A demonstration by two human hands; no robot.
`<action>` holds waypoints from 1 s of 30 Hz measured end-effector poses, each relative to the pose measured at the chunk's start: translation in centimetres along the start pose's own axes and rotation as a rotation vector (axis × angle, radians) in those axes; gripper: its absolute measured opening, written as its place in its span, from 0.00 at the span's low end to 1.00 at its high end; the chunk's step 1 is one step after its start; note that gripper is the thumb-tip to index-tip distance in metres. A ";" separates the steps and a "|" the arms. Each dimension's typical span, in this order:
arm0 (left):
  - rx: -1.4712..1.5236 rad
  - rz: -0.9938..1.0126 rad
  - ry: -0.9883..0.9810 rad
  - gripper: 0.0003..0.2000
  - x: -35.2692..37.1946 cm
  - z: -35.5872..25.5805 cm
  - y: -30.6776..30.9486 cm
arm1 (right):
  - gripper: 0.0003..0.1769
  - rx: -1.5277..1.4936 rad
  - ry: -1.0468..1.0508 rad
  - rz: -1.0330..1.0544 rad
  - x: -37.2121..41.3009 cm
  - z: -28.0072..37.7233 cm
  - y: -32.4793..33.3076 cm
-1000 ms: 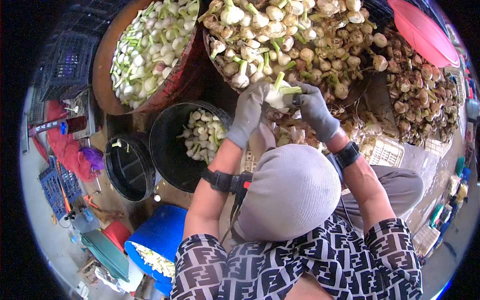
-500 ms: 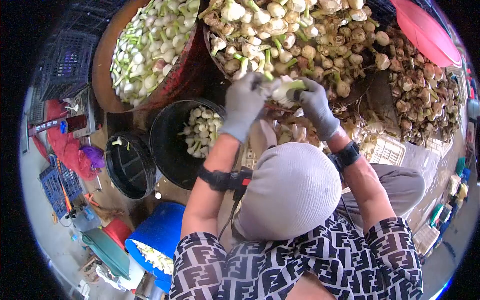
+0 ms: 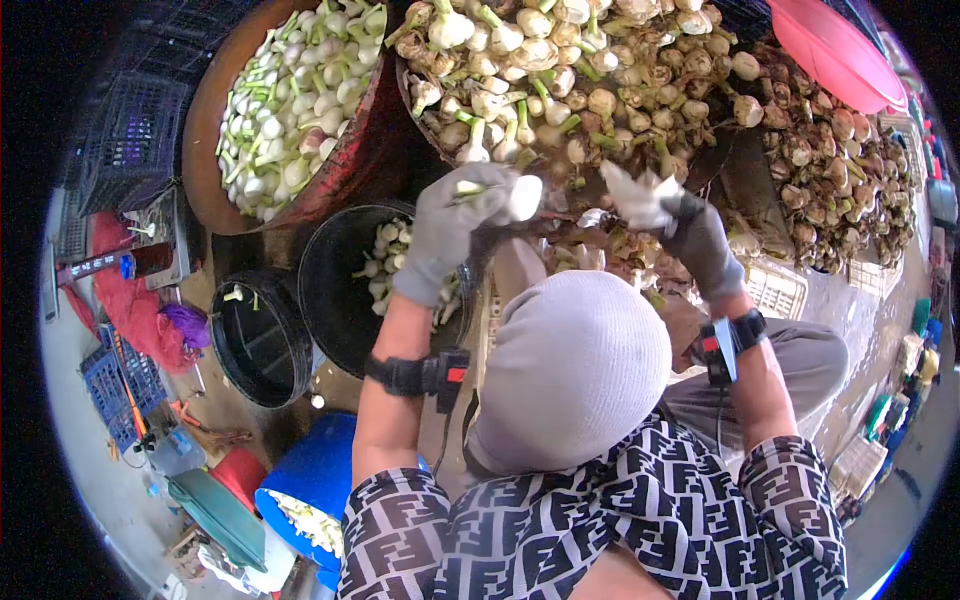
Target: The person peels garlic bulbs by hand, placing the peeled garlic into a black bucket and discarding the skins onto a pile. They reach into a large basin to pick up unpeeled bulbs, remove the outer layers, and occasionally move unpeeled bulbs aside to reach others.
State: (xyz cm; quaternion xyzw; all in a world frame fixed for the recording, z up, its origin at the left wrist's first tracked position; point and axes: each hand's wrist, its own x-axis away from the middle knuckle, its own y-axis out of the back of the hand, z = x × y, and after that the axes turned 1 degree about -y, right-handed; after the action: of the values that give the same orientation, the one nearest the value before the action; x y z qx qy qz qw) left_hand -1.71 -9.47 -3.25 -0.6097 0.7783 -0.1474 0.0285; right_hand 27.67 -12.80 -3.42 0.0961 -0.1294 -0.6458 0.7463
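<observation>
Gripping a pale garlic bulb (image 3: 526, 198), your gloved left hand (image 3: 450, 220) is closed around its green stem, above the black bucket (image 3: 335, 330). Your right hand (image 3: 700, 235), well apart from it, is clamped on what look like papery skins (image 3: 638, 200), though blur softens them, near the heaped unpeeled bulbs (image 3: 600, 100).

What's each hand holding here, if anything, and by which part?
The left hand grips a garlic bulb by its stem, round end out; the right hand pinches what looks like pale peel by one end.
</observation>
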 end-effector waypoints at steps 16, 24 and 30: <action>-0.929 -0.148 0.481 0.15 6.5 5.2 9.3 | 0.13 0.814 -0.021 0.715 -11.2 -8.8 -8.2; -0.903 -0.151 0.154 0.13 2.3 2.8 6.4 | 0.15 0.729 -0.177 0.787 -12.4 -8.6 -7.2; -0.516 -0.027 -0.009 0.21 -1.4 0.8 0.2 | 0.22 -0.022 -0.212 0.433 -8.9 -2.7 -3.8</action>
State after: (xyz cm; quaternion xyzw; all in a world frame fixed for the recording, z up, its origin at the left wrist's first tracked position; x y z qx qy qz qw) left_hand -1.33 -8.30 -4.24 -0.6078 0.7818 0.0584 -0.1267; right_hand 23.83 -4.63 -7.77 -0.0103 -0.2178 -0.4788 0.8504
